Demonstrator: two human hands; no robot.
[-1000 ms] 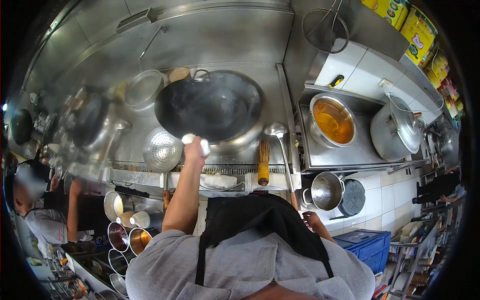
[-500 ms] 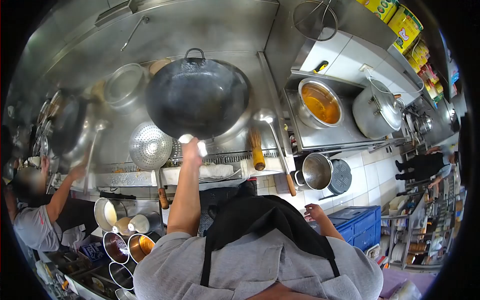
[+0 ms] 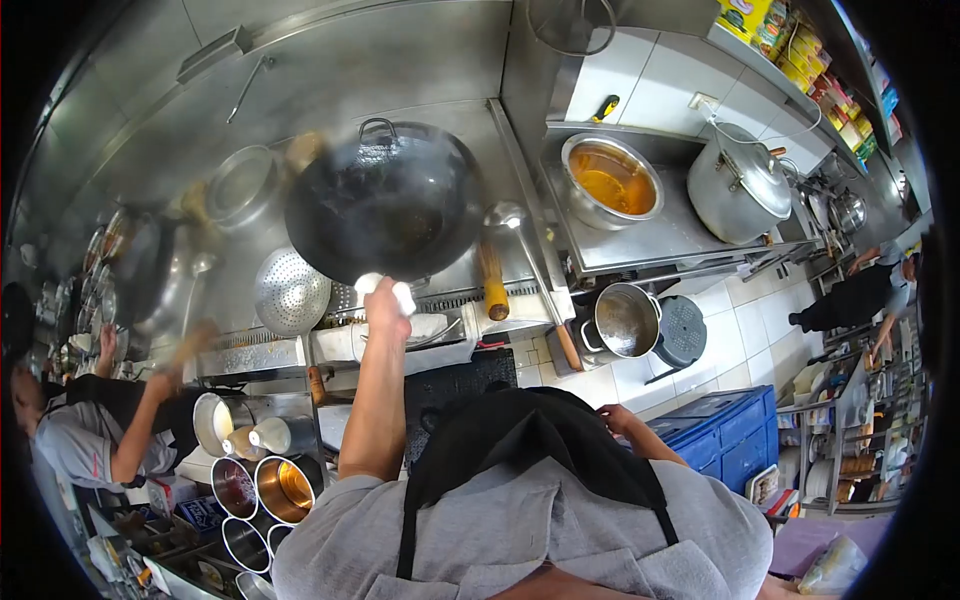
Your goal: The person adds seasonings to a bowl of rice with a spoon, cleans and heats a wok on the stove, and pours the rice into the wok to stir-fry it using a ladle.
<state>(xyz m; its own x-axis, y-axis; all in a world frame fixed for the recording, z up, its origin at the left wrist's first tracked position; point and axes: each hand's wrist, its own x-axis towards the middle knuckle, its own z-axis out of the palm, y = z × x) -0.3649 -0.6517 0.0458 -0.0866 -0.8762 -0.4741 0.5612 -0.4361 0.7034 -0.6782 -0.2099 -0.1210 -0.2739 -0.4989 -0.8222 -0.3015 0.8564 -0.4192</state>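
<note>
My left hand (image 3: 385,308) is closed around a folded white cloth (image 3: 404,298) at the near edge of a large black wok (image 3: 385,205). Any near handle is hidden under the cloth and fingers. The wok sits over the stove, its far loop handle (image 3: 378,126) upright, with haze above its dark inside. Left of my hand lies a perforated strainer (image 3: 292,290) with a wooden handle. To the right are a bamboo brush (image 3: 493,283) and a long-handled ladle (image 3: 530,255). My right hand (image 3: 614,417) hangs low beside my apron, which covers much of its fingers.
A metal bowl of orange liquid (image 3: 612,185) and a lidded pot (image 3: 738,185) stand on the right counter. Below are a saucepan (image 3: 626,320), a dark stool (image 3: 682,330) and a blue crate (image 3: 735,430). Sauce pots (image 3: 285,490) stand at lower left, near a co-worker (image 3: 100,440).
The view has shifted, and the wok has moved slightly against the stove. My left hand keeps its grip on the cloth. My right hand has drawn in behind the apron. The co-worker's arm has moved.
</note>
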